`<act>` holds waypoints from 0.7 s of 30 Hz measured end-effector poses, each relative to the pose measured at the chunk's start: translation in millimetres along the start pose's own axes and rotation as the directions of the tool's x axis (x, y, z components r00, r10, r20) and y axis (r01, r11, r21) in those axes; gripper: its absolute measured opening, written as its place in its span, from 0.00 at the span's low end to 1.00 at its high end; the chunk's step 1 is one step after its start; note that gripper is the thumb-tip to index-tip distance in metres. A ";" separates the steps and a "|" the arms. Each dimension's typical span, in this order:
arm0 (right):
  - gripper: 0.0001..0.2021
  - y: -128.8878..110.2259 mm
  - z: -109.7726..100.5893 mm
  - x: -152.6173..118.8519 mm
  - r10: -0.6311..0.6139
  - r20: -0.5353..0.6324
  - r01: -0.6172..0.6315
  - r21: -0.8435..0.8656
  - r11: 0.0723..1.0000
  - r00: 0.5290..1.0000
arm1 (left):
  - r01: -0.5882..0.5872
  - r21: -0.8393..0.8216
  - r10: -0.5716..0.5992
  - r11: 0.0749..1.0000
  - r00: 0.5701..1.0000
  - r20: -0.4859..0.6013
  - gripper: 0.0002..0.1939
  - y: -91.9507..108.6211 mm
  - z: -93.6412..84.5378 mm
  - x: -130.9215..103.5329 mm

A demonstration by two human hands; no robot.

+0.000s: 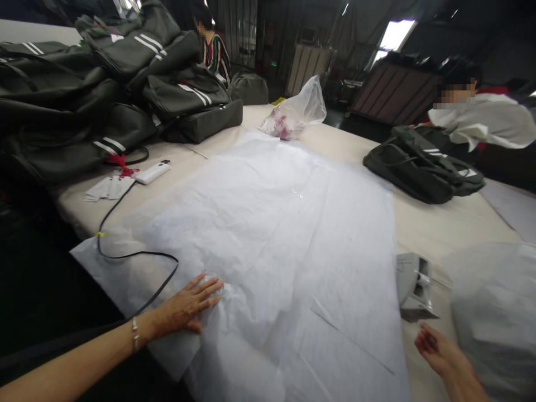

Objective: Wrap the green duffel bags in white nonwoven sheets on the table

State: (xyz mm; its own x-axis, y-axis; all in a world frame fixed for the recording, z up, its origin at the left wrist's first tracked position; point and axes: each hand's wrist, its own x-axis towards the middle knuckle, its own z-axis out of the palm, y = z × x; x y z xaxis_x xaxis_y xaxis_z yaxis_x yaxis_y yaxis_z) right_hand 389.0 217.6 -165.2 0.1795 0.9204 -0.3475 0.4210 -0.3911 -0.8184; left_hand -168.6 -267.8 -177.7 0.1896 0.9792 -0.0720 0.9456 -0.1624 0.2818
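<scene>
Resting left hand [186, 308], fingers spread, grasping nothing, on translucent white sheet [259, 223]; sheet laid out across beige tabletop [422, 223], creases left in it; right hand [441, 352] half-curled near grey holder [412, 285], grip too blurred to tell; striped bags [196, 97] off sheet.

Bag workshop, piled dark bags [167, 95], broad covered worktable [427, 223], seated worker [215, 53], large bins [393, 92]

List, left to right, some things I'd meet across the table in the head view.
White tags → left hand → clear bag → grey holder → translucent plastic.
</scene>
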 end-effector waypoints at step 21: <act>0.13 -169.7 394.8 -250.0 0.062 0.781 0.547 -0.489 0.680 0.621 | -0.002 -0.091 -0.002 0.996 0.999 -0.053 0.40 5.0 -6.3 3.0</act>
State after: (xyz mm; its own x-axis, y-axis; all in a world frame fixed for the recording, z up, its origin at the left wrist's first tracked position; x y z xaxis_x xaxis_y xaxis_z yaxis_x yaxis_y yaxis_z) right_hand -78.3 54.1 -120.2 -0.5572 0.5478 -0.6241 0.8188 0.2372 -0.5228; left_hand -165.0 -264.9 -170.5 0.1732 0.9846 -0.0223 0.9171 -0.1530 0.3681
